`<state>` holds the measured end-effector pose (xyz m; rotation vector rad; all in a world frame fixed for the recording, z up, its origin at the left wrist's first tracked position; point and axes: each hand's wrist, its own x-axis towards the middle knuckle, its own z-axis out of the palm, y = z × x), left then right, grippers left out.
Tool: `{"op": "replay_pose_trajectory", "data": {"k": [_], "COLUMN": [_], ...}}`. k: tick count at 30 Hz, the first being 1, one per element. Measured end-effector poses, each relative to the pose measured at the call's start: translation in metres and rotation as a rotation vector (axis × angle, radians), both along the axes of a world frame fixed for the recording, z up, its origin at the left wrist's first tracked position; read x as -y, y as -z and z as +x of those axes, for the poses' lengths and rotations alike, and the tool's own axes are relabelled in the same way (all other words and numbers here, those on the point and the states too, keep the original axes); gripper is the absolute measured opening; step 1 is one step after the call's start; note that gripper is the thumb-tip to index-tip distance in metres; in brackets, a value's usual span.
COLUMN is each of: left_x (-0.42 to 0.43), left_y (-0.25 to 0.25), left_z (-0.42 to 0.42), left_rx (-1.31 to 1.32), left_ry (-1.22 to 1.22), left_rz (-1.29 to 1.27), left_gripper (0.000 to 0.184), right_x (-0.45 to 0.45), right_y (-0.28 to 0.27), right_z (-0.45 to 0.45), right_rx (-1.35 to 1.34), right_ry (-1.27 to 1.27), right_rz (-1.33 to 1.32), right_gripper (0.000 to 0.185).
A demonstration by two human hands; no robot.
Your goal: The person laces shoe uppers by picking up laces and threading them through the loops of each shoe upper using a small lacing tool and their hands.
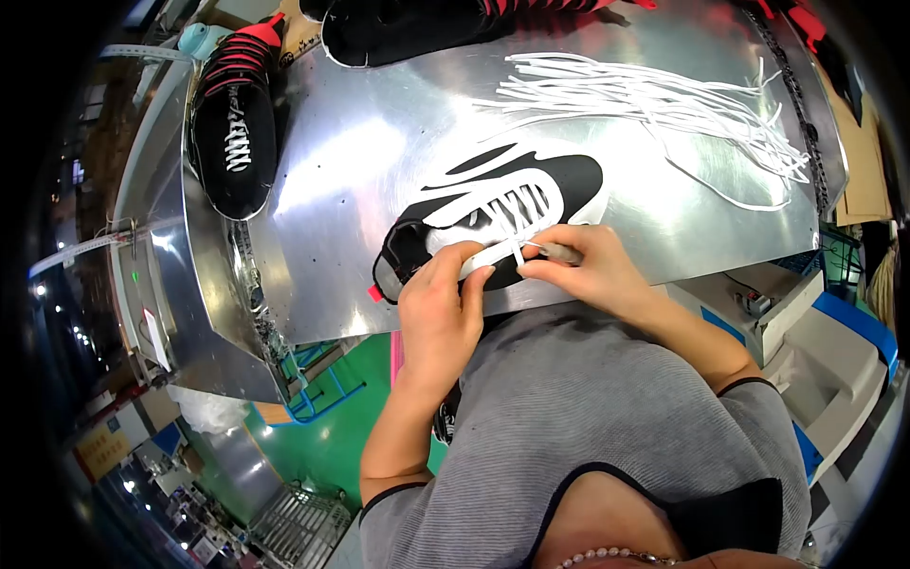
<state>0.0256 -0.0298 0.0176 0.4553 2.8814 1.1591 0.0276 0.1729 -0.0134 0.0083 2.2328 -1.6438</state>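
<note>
A black and white sneaker (573, 174) lies on the metal table, its toe pointing up and right. White lace (512, 214) crosses the lower part of its opening. My left hand (441, 296) is closed, thumb and fingers pinching the white eyelet edge of the sneaker near its collar. Just to the right, my right hand (590, 267) is closed around a small greyish tool (561, 253) with a thin tip, close to the eyelets. A bit of white lace hangs between the two hands. The fingers partly hide the tool, so its exact kind is unclear.
A bundle of loose white shoelaces (645, 102) lies at the back right of the metal table (327, 213). One black shoe with red cords (237, 142) stands at the left edge, and another black shoe (408, 33) is at the back. A grey bin (815, 365) stands right.
</note>
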Motion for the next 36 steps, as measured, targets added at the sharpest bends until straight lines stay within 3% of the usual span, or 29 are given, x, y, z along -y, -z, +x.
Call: {"op": "replay_pose_trajectory", "data": {"k": [5, 8, 12, 16, 17, 22, 27, 36], "left_x": [-0.003, -0.005, -0.014, -0.017, -0.017, -0.015, -0.013, -0.007], "left_y": [-0.005, -0.006, 0.001, 0.011, 0.014, 0.022, 0.016, 0.013], "left_z": [0.0, -0.002, -0.004, -0.008, -0.008, -0.013, -0.014, -0.018], "left_rx": [0.154, 0.12, 0.069, -0.096, -0.145, -0.269, -0.181, -0.12], "left_ry": [-0.063, -0.001, -0.087, -0.106, -0.105, -0.075, -0.042, 0.042], "left_rz": [0.009, 0.069, -0.062, -0.089, -0.073, -0.045, -0.053, 0.025], "left_gripper": [0.02, 0.025, 0.025, 0.027, 0.027, 0.028, 0.024, 0.026], "right_x": [0.013, 0.015, 0.028, 0.022, 0.015, -0.003, -0.006, -0.007], "right_y": [0.005, 0.005, 0.015, 0.009, 0.011, 0.005, 0.007, 0.001], "right_z": [-0.003, -0.012, -0.017, -0.01, -0.006, 0.007, -0.002, -0.014], "right_rx": [0.012, -0.055, -0.085, -0.13, -0.155, -0.24, -0.302, -0.117], "right_ry": [0.166, 0.194, 0.27, 0.233, 0.153, 0.027, -0.007, -0.069], "right_rz": [-0.328, -0.43, -0.501, -0.442, -0.312, -0.127, -0.058, -0.099], "right_gripper": [0.015, 0.014, 0.014, 0.023, 0.027, 0.022, 0.02, 0.019]}}
